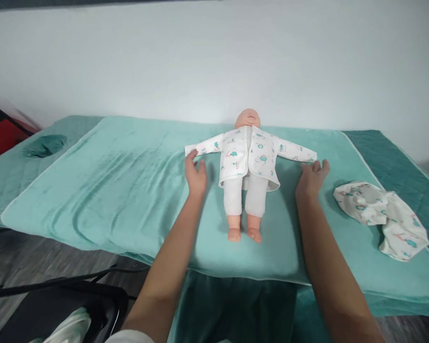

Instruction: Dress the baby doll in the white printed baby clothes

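Note:
A baby doll (248, 117) lies on its back, head toward the wall and bare feet toward me. It wears a white patterned jacket (232, 155), with both sleeves stretched out sideways, and its legs are white. My left hand (196, 175) is at the cuff of the left-side sleeve, fingertips touching its edge and thumb apart. At the opposite cuff, my right hand (311, 178) has loosely bent, spread fingers just below the fabric. Neither hand visibly grips the cloth. The doll's hands are hidden inside the sleeves.
Crumpled patterned baby clothing (382, 214) lies to the right on the green-covered bed (93, 190). A face hole (45, 146) shows at the bed's left end. The wall (200, 62) stands behind. A black chair (67, 309) with cloth on it and a red object (3, 138) are at left.

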`<state>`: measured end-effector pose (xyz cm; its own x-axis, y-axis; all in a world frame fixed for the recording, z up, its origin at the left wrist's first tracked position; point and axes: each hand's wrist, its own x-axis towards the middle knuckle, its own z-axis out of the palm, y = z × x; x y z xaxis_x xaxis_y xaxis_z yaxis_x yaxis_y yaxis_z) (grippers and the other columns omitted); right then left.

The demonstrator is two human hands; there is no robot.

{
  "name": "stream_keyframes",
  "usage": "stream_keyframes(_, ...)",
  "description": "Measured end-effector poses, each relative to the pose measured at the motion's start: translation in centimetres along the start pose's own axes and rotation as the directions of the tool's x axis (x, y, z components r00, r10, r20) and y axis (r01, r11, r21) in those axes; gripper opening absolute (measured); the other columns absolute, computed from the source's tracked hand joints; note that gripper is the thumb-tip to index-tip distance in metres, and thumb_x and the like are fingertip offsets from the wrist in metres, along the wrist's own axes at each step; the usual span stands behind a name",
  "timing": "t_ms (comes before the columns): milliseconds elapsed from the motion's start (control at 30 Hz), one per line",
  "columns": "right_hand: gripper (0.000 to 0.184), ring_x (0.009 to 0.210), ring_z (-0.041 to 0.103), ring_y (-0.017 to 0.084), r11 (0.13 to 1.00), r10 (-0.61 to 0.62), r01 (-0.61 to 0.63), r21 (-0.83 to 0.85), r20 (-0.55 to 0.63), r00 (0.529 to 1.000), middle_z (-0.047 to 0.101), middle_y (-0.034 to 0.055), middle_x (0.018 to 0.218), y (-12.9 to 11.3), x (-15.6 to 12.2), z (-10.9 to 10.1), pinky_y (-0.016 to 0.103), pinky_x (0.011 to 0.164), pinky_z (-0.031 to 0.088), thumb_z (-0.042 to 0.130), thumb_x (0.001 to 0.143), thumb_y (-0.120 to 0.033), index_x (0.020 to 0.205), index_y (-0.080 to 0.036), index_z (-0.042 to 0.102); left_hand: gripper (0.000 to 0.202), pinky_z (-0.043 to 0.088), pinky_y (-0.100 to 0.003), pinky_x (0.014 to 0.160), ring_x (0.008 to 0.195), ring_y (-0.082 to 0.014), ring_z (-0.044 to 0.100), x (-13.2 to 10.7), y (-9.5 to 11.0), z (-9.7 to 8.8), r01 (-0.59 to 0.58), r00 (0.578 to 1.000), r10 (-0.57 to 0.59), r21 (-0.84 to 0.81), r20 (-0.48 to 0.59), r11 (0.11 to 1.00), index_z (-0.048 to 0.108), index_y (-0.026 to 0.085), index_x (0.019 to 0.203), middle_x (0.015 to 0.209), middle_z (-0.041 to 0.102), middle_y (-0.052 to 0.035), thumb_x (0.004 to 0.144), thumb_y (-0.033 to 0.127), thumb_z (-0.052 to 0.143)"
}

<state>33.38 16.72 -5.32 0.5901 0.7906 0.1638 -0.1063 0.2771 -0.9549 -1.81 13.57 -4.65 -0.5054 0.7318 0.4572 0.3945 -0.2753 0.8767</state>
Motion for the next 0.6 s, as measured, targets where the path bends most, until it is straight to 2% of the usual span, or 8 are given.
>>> stream_keyframes(100, 0.071, 0.149, 0.038, 0.024, 0.976, -0.121, 0.153, -0.154, 0.197, 0.973, 0.037, 0.0094, 0.158, -1.3, -4.7, -0.3, 0.052, 0.123, 0.035, 0.069, 0.082, -0.030, 0.147, -0.029, 0.039, 0.031, 0.052, -0.042, 0.106, 0.128, -0.0233, 0.058, -3.3, 2.2, -0.5, -0.196, 0.949, 0.194, -0.016, 0.250, 0.980, 0.060, 0.023, 0.123, 0.135, 0.063, -0.0097, 0.092, 0.023, 0.056)
stream_keyframes(167, 0.068, 0.145, 0.043, 0.026, 0.922, -0.185, 0.297, -0.247, 0.394, 0.900, 0.042, 0.0091, 0.156, -2.2, -7.3, -0.2, 0.053, 0.117, 0.041, 0.068, 0.085, -0.036, 0.148, -0.031, 0.042, 0.036, 0.048, -0.045, 0.112, 0.131, -0.0231, 0.056, -4.8, 3.3, -0.9, -0.328, 0.880, 0.322, -0.041, 0.350, 0.944, 0.060, 0.023, 0.123, 0.137, 0.061, -0.0098, 0.089, 0.015, 0.055)
stream_keyframes(233, 0.065, 0.142, 0.045, 0.026, 0.828, -0.269, 0.481, -0.288, 0.549, 0.791, 0.045, 0.0103, 0.153, -2.9, -8.9, 0.0, 0.052, 0.115, 0.043, 0.067, 0.087, -0.035, 0.148, -0.029, 0.045, 0.044, 0.044, -0.046, 0.116, 0.133, -0.0226, 0.054, -5.5, 3.8, -1.1, -0.400, 0.839, 0.383, -0.039, 0.388, 0.916, 0.059, 0.022, 0.125, 0.138, 0.059, -0.0103, 0.084, 0.008, 0.052)
stream_keyframes(300, 0.054, 0.137, 0.048, 0.026, 0.706, -0.368, 0.643, -0.297, 0.622, 0.691, 0.050, 0.0126, 0.146, -3.3, -9.5, 0.6, 0.051, 0.115, 0.043, 0.063, 0.089, -0.030, 0.142, -0.025, 0.053, 0.047, 0.044, -0.046, 0.117, 0.133, -0.0225, 0.054, -5.5, 3.8, -1.1, -0.429, 0.827, 0.396, -0.008, 0.398, 0.903, 0.058, 0.021, 0.126, 0.138, 0.059, -0.0109, 0.083, 0.006, 0.049)
stream_keyframes(367, 0.038, 0.125, 0.054, 0.025, 0.619, -0.440, 0.723, -0.306, 0.627, 0.643, 0.058, 0.0136, 0.132, -3.5, -9.4, 1.3, 0.048, 0.110, 0.046, 0.057, 0.092, -0.026, 0.130, -0.021, 0.062, 0.043, 0.045, -0.045, 0.115, 0.131, -0.0225, 0.055, -5.2, 3.6, -0.8, -0.454, 0.820, 0.406, 0.025, 0.404, 0.891, 0.058, 0.020, 0.126, 0.136, 0.061, -0.0111, 0.086, 0.008, 0.047)
stream_keyframes(433, 0.029, 0.109, 0.059, 0.022, 0.628, -0.452, 0.716, -0.304, 0.606, 0.654, 0.062, 0.0117, 0.116, -3.4, -8.9, 2.0, 0.042, 0.098, 0.051, 0.053, 0.093, -0.026, 0.118, -0.019, 0.066, 0.036, 0.046, -0.043, 0.111, 0.126, -0.0225, 0.057, -4.7, 3.3, -0.2, -0.449, 0.829, 0.396, 0.047, 0.394, 0.892, 0.061, 0.020, 0.123, 0.131, 0.063, -0.0110, 0.091, 0.012, 0.046)
stream_keyframes(467, 0.025, 0.100, 0.060, 0.020, 0.664, -0.429, 0.682, -0.305, 0.592, 0.682, 0.063, 0.0098, 0.109, -3.4, -8.7, 2.3, 0.038, 0.090, 0.052, 0.052, 0.094, -0.028, 0.113, -0.019, 0.067, 0.032, 0.048, -0.040, 0.107, 0.121, -0.0222, 0.059, -4.4, 3.2, 0.1, -0.417, 0.850, 0.368, 0.052, 0.378, 0.907, 0.062, 0.020, 0.120, 0.126, 0.065, -0.0105, 0.092, 0.015, 0.046)
stream_keyframes(600, 0.030, 0.077, 0.054, 0.015, 0.842, -0.259, 0.415, -0.345, 0.416, 0.872, 0.063, 0.0024, 0.083, -3.2, -8.0, 2.6, 0.028, 0.072, 0.047, 0.052, 0.096, -0.045, 0.095, -0.017, 0.065, 0.022, 0.048, -0.027, 0.077, 0.082, -0.0160, 0.058, -3.2, 2.8, 0.9, -0.045, 0.977, 0.048, -0.019, 0.209, 0.999, 0.062, 0.019, 0.090, 0.085, 0.063, -0.0022, 0.098, 0.035, 0.050)
